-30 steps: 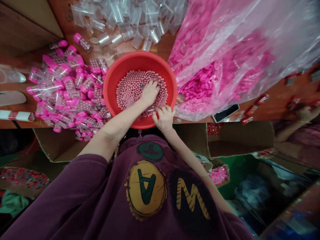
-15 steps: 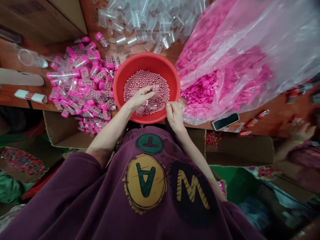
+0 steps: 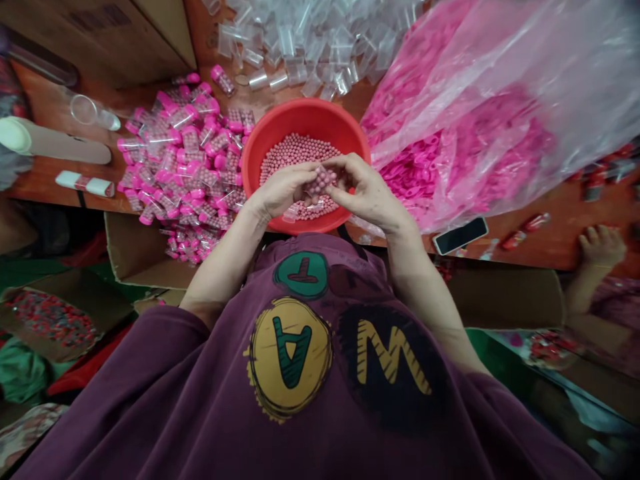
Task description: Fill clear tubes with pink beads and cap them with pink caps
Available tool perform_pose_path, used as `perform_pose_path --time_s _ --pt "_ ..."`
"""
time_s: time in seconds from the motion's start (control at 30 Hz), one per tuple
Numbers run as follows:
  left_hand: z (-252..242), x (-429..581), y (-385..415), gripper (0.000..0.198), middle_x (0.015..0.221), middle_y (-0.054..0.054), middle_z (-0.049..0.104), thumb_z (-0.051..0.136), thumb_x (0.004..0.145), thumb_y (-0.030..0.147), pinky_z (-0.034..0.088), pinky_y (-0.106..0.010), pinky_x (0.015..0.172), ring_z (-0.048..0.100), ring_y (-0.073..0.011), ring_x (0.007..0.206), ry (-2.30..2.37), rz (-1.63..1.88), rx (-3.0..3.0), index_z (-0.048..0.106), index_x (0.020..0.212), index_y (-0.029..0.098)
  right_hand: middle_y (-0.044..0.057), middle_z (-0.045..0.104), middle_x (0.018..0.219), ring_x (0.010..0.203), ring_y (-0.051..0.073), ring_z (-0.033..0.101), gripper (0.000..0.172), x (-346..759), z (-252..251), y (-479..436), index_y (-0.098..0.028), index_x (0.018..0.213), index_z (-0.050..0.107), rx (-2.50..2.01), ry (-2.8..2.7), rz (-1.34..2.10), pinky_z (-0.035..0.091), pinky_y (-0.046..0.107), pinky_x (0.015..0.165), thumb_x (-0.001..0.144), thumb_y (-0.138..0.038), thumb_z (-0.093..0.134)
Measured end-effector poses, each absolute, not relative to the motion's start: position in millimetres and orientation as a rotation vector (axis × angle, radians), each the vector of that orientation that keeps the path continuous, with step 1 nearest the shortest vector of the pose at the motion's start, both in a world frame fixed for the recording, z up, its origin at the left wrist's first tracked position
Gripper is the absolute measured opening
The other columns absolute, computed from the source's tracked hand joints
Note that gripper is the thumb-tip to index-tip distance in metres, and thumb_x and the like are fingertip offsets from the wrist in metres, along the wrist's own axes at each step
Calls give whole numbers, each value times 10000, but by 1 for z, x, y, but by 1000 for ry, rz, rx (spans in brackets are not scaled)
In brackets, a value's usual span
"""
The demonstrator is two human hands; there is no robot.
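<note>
A heap of pink-capped clear tubes [image 3: 183, 157] lies on the wooden bench [image 3: 35, 187], left of the red plastic basin [image 3: 305, 113] of pink beads [image 3: 295, 152]. Over the basin, the left hand [image 3: 283, 190] and right hand [image 3: 367, 190] together grasp a bead-filled clear tube [image 3: 323, 183] between their fingers. A clear plastic bag of pink caps [image 3: 480, 147] lies at right.

A clear plastic bag [image 3: 500, 113] of what look like pink caps lies on the wooden counter [image 3: 550, 250]. Just below the bag sits a black phone [image 3: 461, 235], with a co-worker's hand [image 3: 603, 245] further right. Beyond the bag's left side are loose clear tubes [image 3: 300, 47] and, nearer, heaped pink-capped tubes [image 3: 185, 153].
</note>
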State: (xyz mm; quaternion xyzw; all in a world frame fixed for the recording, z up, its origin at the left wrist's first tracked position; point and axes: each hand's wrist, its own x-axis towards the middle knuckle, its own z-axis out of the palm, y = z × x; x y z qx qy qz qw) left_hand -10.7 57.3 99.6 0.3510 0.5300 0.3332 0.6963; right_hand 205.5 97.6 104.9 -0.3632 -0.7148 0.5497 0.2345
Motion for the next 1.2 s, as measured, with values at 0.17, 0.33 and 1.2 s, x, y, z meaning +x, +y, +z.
perform_pose_path --time_s 0.17,0.33,1.2 --pt "99 -11 53 285 935 -87 768 559 1033 320 660 -334 740 770 -217 874 1175 739 678 788 958 169 3 718 1052 981 192 664 418 199 93 94 -271 1145 734 -1003 -1708 1768 661 388 925 865 -505 937" --pt "80 -10 52 374 867 -93 743 484 1067 400 644 -328 698 761 -217 819 1228 745 580 771 983 175 -40 649 816 673 121 546 497 194 70 99 -266 979 677 -1005 -1492 1947 587 312 655 819 -637 966" --pt "58 33 65 127 730 -27 661 615 808 315 541 -271 614 640 -143 655 1179 802 428 703 796 224 136 812 989 877 256 731 297 348 -33 26 -149 1087 766 -2235 -1459 967 635 457 957 985 -238 502"
